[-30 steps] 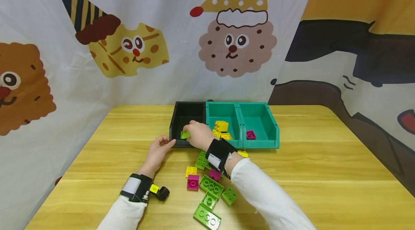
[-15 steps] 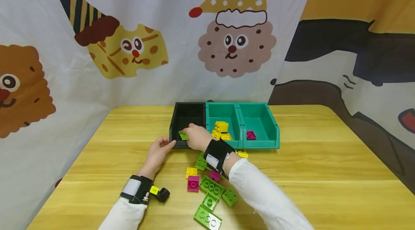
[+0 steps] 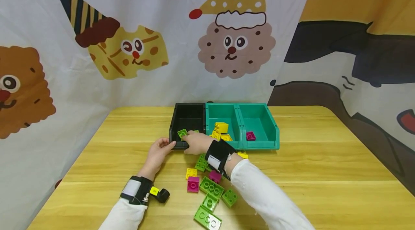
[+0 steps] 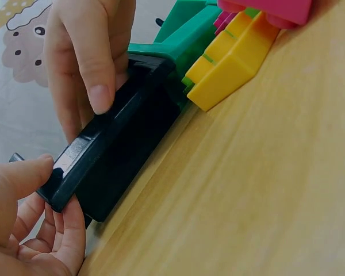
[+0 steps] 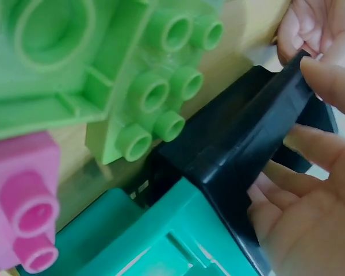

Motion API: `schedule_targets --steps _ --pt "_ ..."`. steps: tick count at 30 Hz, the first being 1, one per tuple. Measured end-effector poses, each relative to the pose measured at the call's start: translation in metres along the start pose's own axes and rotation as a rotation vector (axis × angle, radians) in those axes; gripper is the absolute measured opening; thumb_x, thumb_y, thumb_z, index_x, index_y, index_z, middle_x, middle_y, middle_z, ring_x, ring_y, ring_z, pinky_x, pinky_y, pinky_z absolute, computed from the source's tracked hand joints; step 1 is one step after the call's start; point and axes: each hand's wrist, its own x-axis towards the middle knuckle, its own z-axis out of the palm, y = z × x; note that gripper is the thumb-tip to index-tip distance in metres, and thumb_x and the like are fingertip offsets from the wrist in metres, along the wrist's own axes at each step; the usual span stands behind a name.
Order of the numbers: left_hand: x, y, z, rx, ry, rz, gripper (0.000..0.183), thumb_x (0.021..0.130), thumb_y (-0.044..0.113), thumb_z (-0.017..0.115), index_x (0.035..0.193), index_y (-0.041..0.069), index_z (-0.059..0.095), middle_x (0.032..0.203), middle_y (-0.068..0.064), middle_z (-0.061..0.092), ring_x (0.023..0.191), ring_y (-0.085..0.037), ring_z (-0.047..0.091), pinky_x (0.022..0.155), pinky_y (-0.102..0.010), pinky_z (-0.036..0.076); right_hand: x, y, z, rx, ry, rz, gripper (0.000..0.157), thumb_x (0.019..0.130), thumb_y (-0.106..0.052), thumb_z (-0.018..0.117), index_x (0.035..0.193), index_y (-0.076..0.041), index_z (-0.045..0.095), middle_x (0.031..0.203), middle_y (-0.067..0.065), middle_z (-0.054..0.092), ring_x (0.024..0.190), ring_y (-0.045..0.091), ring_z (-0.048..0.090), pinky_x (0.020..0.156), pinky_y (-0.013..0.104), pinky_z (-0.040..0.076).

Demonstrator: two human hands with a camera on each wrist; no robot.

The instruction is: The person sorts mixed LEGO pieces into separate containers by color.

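Observation:
At the front left corner of the black bin (image 3: 189,111), my left hand (image 3: 158,152) pinches the rim between thumb and fingers. My right hand (image 3: 199,142) reaches over the bin's front wall, its fingers loosely extended inside. A light green brick (image 3: 182,133) lies in the bin by those fingertips, and a bit of another green brick (image 3: 196,131) shows behind the hand. From the left wrist, the right hand (image 4: 92,57) is seen with its thumb over the black rim (image 4: 98,129). In the right wrist view its fingers (image 5: 296,184) are partly inside the bin.
Two teal bins adjoin on the right: one (image 3: 223,109) with yellow bricks (image 3: 222,127), one (image 3: 256,111) with a magenta brick (image 3: 251,136). In front lie several green bricks (image 3: 211,186), magenta bricks (image 3: 193,184) and yellow bricks (image 3: 191,173) on the wooden table (image 3: 324,172).
My right hand has let go of the green brick, which now lies in the black bin, and has shifted slightly down toward the front wall. My left hand keeps its hold on the bin.

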Motion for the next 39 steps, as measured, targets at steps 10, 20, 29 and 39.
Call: schedule_targets --steps 10,20,29,39 --pt "0.002 -0.001 0.000 0.016 0.004 -0.001 0.023 0.091 0.014 0.063 0.103 -0.003 0.054 0.085 -0.001 0.052 0.078 -0.010 0.049 0.069 -0.017 0.044 -0.020 0.017 -0.015 0.219 0.144 -0.049 0.041 0.092 -0.026 0.062 0.129 -0.009 0.057 0.137 0.014 0.049 0.120 0.027 0.053 0.100 0.039 0.043" --pt "0.002 -0.001 0.000 0.046 0.015 -0.001 0.023 0.090 0.014 0.064 0.102 -0.003 0.054 0.084 -0.001 0.051 0.078 -0.010 0.047 0.068 -0.018 0.043 -0.044 0.051 -0.013 0.486 0.182 -0.030 0.035 0.094 -0.025 0.058 0.125 -0.007 0.060 0.124 0.012 0.059 0.086 0.017 0.057 0.071 0.030 0.046" --pt "0.002 -0.001 0.000 0.028 0.009 0.002 0.023 0.090 0.013 0.064 0.102 -0.003 0.054 0.084 0.000 0.051 0.078 -0.010 0.047 0.068 -0.018 0.043 -0.068 0.063 0.002 0.525 0.240 -0.027 0.028 0.094 -0.025 0.059 0.117 -0.010 0.066 0.114 0.005 0.064 0.092 0.020 0.059 0.072 0.030 0.049" --pt "0.003 -0.002 0.000 0.030 0.011 -0.004 0.022 0.090 0.014 0.064 0.101 -0.002 0.054 0.083 0.000 0.051 0.078 -0.012 0.047 0.068 -0.019 0.043 -0.093 0.065 0.017 0.573 0.265 -0.099 0.028 0.095 -0.024 0.057 0.115 -0.007 0.066 0.113 0.007 0.066 0.089 0.016 0.062 0.077 0.029 0.051"
